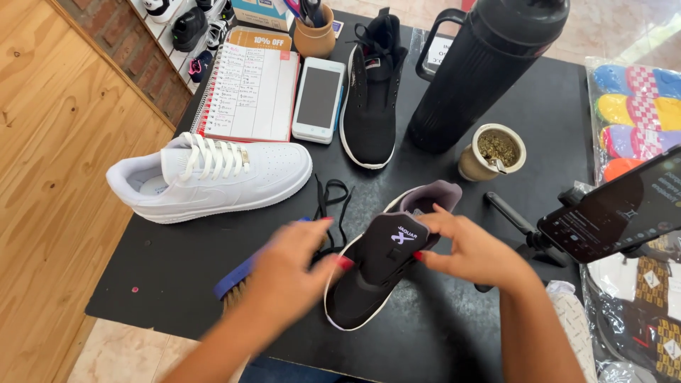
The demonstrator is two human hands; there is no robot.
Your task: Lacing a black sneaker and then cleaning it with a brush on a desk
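Shoe in hand: a black sneaker (pixel 376 273) with a white sole edge lies near the front of the black worktop (pixel 177 262), toe toward the person, its tongue pulled up and forward.
Left hand: the left hand (pixel 291 266) comes in blurred from the left, fingers curled, fingertips touching the sneaker's side by the tongue; whether it truly grips cannot be told.
Right hand: the right hand (pixel 468 252) pinches the tongue's edge between thumb and fingers, partly closed on it.
Handling: it looks light and soft in the knit upper, firm only along the sole; the tongue flops, so the sole rim and heel seem the surer places to take hold.
Lace: a loose black lace (pixel 330 198) lies just behind the left hand, free of the shoe.
Brush: a blue-handled brush (pixel 234 280) sits under the left wrist, bristles at the worktop's front.
Containers: a round gourd cup (pixel 489 152) stands well behind, filled with green-brown herb and a metal straw; a clay pot (pixel 314 37) at the far edge holds pens.
Flask: a tall black flask (pixel 482 64) stands beside the cup, lid on, contents hidden.
Others: a white sneaker (pixel 209 177) on the left, a second black sneaker (pixel 372 92) behind, a notebook (pixel 248 89), and a phone on a stand (pixel 617 206) at right.
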